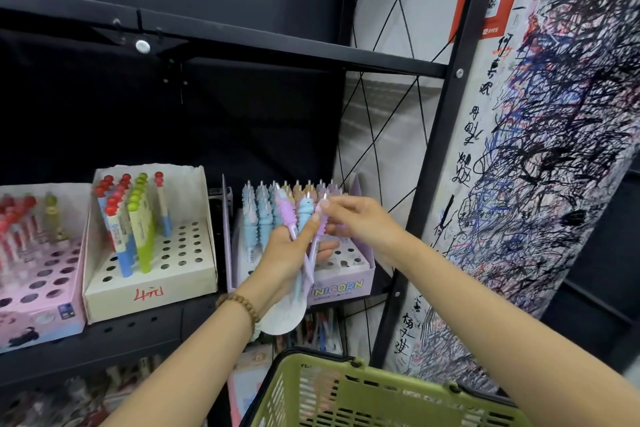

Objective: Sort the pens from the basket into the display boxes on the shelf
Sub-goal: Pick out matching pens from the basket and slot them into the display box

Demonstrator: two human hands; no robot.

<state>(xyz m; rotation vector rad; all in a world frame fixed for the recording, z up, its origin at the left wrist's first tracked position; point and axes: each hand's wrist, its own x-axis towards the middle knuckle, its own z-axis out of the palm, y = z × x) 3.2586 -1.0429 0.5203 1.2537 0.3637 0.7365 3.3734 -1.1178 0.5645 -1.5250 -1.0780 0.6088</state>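
Pastel pens (289,215), three countable (two lilac, one blue), sit gripped in your left hand (287,253) before the unicorn box (341,284). Your right hand (360,218) pinches the top of one lilac pen (322,225). Step: singling one out; next, lower it tip-first into a free hole. Display boxes (149,291) on shelf (104,340): three; basket (346,369): one.

1 head-worn wide-angle view, facing forward and down, close to the shelf (121,333), basket (346,371) at bottom edge
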